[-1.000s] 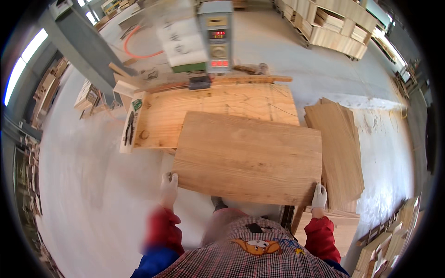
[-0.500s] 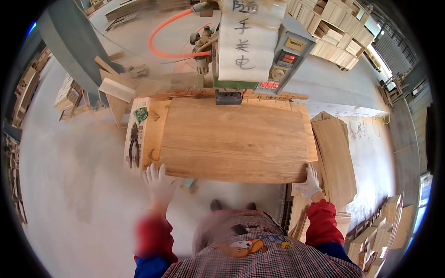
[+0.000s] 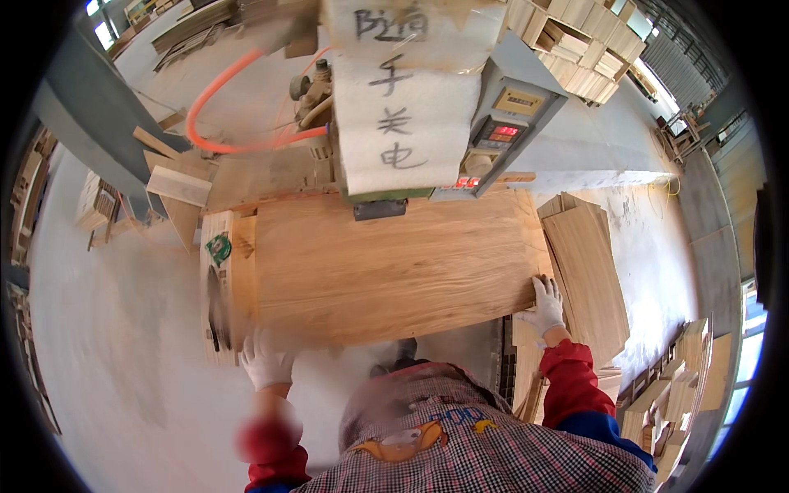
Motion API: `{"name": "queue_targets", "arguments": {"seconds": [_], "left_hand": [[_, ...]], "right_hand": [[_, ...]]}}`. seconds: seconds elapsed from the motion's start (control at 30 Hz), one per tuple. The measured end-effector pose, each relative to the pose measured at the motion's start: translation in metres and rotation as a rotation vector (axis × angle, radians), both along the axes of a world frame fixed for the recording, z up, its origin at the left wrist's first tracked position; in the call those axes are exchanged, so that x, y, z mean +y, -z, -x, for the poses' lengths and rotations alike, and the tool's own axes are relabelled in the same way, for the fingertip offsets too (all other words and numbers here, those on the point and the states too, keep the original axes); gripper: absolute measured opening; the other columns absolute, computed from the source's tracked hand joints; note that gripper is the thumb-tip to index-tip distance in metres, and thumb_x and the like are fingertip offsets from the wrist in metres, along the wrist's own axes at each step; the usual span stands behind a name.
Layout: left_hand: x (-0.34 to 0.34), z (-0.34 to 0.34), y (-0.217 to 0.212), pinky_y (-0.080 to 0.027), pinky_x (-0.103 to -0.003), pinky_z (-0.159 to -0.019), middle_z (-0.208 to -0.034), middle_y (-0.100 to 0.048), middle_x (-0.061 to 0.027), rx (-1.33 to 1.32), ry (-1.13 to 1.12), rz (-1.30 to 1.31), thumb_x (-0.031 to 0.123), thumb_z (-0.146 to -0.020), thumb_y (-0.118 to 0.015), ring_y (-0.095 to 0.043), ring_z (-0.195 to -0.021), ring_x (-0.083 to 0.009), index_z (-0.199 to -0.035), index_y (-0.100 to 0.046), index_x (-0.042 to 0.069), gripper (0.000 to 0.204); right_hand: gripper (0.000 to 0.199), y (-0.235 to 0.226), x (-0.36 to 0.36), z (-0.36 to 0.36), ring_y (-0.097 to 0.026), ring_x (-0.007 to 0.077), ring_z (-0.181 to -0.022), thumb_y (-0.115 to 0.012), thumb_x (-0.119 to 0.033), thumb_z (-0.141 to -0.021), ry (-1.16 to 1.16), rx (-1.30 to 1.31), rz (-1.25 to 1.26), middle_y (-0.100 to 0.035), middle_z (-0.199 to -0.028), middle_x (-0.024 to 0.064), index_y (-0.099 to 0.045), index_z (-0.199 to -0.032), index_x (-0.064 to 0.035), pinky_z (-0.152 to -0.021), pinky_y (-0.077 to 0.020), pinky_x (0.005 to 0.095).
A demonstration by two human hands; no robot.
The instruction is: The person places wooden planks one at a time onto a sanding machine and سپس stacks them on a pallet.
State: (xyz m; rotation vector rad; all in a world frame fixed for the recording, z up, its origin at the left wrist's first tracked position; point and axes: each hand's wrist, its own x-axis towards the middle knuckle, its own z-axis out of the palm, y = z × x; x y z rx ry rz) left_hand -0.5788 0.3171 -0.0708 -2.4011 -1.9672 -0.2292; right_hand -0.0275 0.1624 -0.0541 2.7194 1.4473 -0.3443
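Note:
A wide, flat wooden board [image 3: 386,275] lies on the wooden work table under the machine head. At its near left corner is my left hand [image 3: 267,361] in a white glove, fingers stretched toward the edge; blur hides whether it touches. My right hand [image 3: 544,308], also gloved, rests at the near right corner with fingers spread and lying over the edge. Pliers [image 3: 216,306] with dark handles and a green tape measure [image 3: 219,247] lie on the pale strip left of the board.
Over the far edge stands a machine with a white covering sheet [image 3: 403,107], a grey control box [image 3: 505,115] and an orange hose [image 3: 197,111]. Stacked wooden panels [image 3: 585,275] stand right of the table. More timber pieces [image 3: 670,394] are at the lower right. A grey column [image 3: 103,115] rises at left.
My view has shifted closer to the machine. The left hand has moved slightly down relative to the board's corner; the right hand has moved a little onto the board's right corner.

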Motion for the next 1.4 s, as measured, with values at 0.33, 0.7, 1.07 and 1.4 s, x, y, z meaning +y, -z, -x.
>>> {"name": "queue_targets", "arguments": {"seconds": [0.33,0.7,1.07,1.4], "left_hand": [[0.008,0.004,-0.018,-0.034,-0.048,-0.098,-0.128,-0.047,-0.019,-0.099,-0.005,0.122,0.034,-0.059,-0.081,-0.042,-0.116,-0.0386,-0.124,-0.049,0.008,0.077],[0.019,0.027,-0.014,-0.041,-0.043,-0.093,-0.126,-0.049,-0.0182,-0.093,0.073,0.137,0.036,-0.063,-0.077,-0.047,-0.11,-0.0359,-0.128,-0.047,0.009,0.076],[0.03,0.039,-0.022,-0.042,-0.042,-0.091,-0.125,-0.047,-0.0174,-0.231,0.105,0.219,0.029,-0.058,-0.08,-0.048,-0.109,-0.034,-0.126,-0.045,0.007,0.08],[0.04,0.05,-0.02,-0.045,-0.042,-0.089,-0.126,-0.046,-0.018,-0.26,0.12,0.244,0.026,-0.056,-0.081,-0.05,-0.107,-0.0352,-0.128,-0.044,0.011,0.082]], "right_hand": [[0.118,0.008,0.015,-0.005,-0.02,0.0386,-0.136,-0.088,-0.032,-0.045,-0.111,0.059,-0.023,-0.022,-0.146,0.0244,-0.025,-0.141,-0.0037,-0.111,-0.0172,0.0466],[0.122,0.025,0.012,0.0,-0.02,0.0389,-0.135,-0.087,-0.02,-0.044,-0.083,0.123,-0.073,-0.02,-0.147,0.0232,-0.019,-0.144,-0.0072,-0.111,-0.0227,0.0429],[0.118,0.028,0.012,0.007,-0.022,0.036,-0.136,-0.084,-0.016,-0.049,0.009,0.182,-0.049,-0.02,-0.147,0.023,-0.017,-0.145,-0.0077,-0.109,-0.0278,0.038],[0.118,0.029,0.015,0.006,-0.024,0.0351,-0.136,-0.083,-0.014,-0.05,0.055,0.263,-0.023,-0.017,-0.148,0.0227,-0.015,-0.146,-0.0068,-0.109,-0.0282,0.0375]]}}
